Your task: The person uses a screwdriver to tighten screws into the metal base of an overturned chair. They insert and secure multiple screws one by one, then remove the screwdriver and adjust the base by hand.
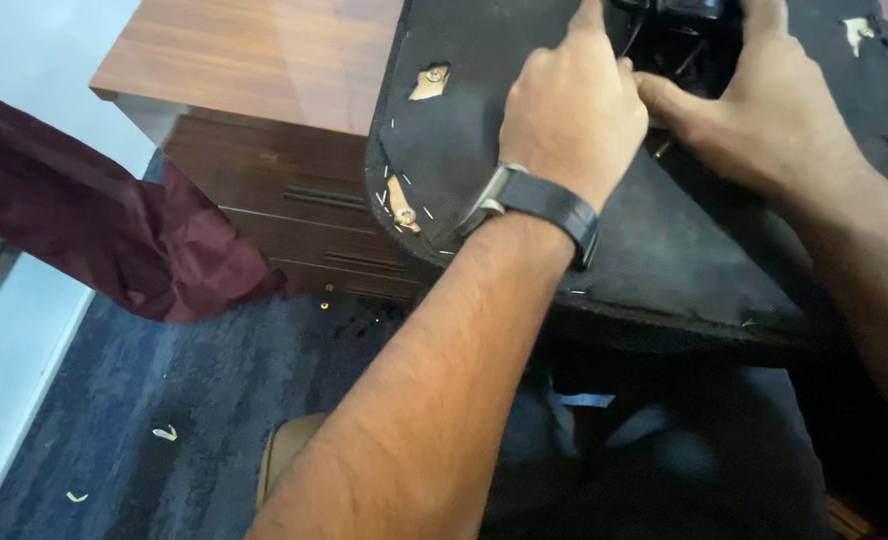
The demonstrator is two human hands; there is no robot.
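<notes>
Basically one view, head camera looking down: both hands sit on the upturned underside of a black fabric-covered seat panel (654,250), which lies across the person's lap at upper right of frame. Left hand (574,115), with a dark wristwatch (544,205) on the wrist, rests knuckles up on the panel, fingers curled forward with the index stretched toward a black mechanism (679,20) at the top edge; cannot tell if it actually grips anything, fingertips run out of frame. Right hand (764,110) lies just beside it, thumb pointing toward the left hand and touching or nearly touching it, fingers reaching up onto the same black part; its grip is hidden too. Panel fabric is stapled along the rim, and torn patches show bare wood with screws, e.g. one (432,78) near the top left of the panel and one (402,208) lower on the left edge. Left of the panel stands a wooden drawer cabinet (264,60), touching or just beside the panel rim. Maroon cloth (104,225) hangs at far left against the cabinet. Dark blue carpet (164,400) below carries small pale scraps (165,433).
</notes>
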